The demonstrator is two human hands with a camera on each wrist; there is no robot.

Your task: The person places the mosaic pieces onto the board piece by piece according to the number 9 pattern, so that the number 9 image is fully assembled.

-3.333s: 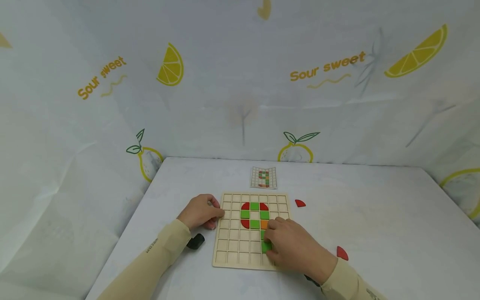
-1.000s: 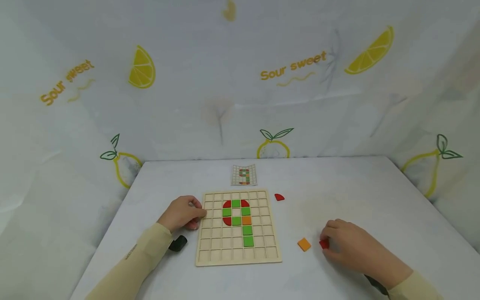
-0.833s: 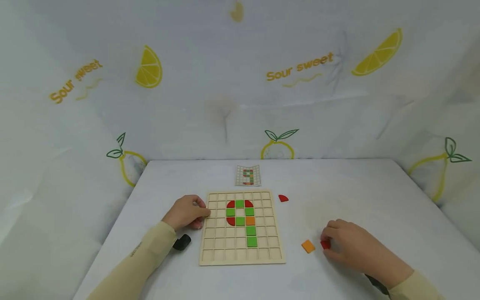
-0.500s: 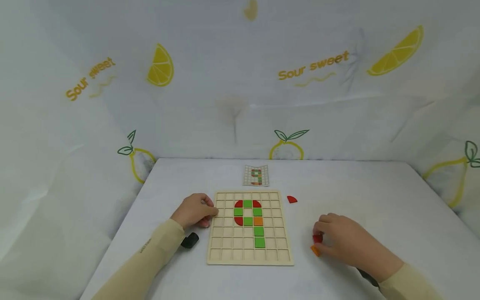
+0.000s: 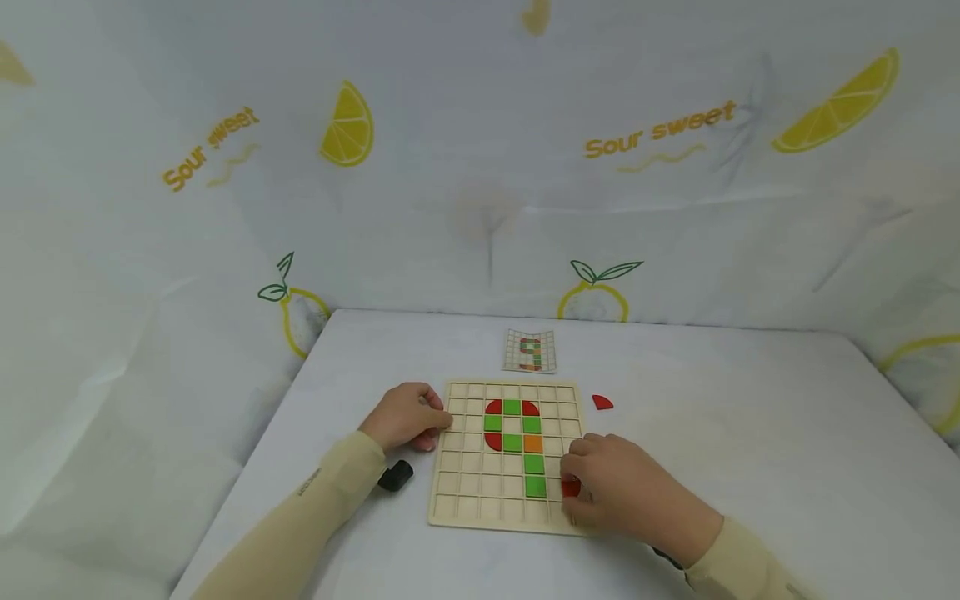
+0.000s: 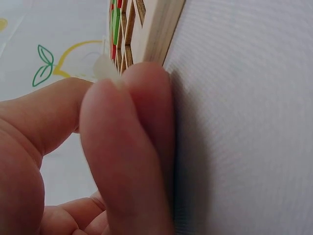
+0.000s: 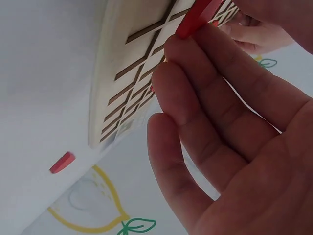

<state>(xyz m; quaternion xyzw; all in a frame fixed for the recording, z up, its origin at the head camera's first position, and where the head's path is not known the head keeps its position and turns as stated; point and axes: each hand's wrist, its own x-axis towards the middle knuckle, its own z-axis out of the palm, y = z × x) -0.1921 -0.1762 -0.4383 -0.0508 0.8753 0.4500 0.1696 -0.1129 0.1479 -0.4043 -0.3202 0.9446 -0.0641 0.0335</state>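
Observation:
A wooden grid board [image 5: 468, 508] holds red, green and orange tiles in the shape of a 9. My left hand [image 5: 405, 418] grips the board's left edge, its fingertips against the wooden side in the left wrist view. Over the board's lower right part, my right hand [image 5: 633, 492] pinches a red quarter-circle tile [image 7: 198, 18] between thumb and fingers. A loose orange tile seen earlier is out of sight; whether the right hand also has it is hidden. Another red quarter-circle tile [image 5: 602, 402] lies beyond the board's upper right corner.
Behind the board lies a pattern card [image 5: 529, 352] printed with a coloured 9 on a grid. A white cloth covers the table [image 5: 750, 433], and a white curtain [image 5: 420, 183] with lemon prints hangs behind it. A black wrist device [image 5: 396, 476] shows under the left sleeve.
My right hand left the board, picked up the red tile at the right, passed over the loose orange tile and came back over the board. My left hand stayed at the board's edge.

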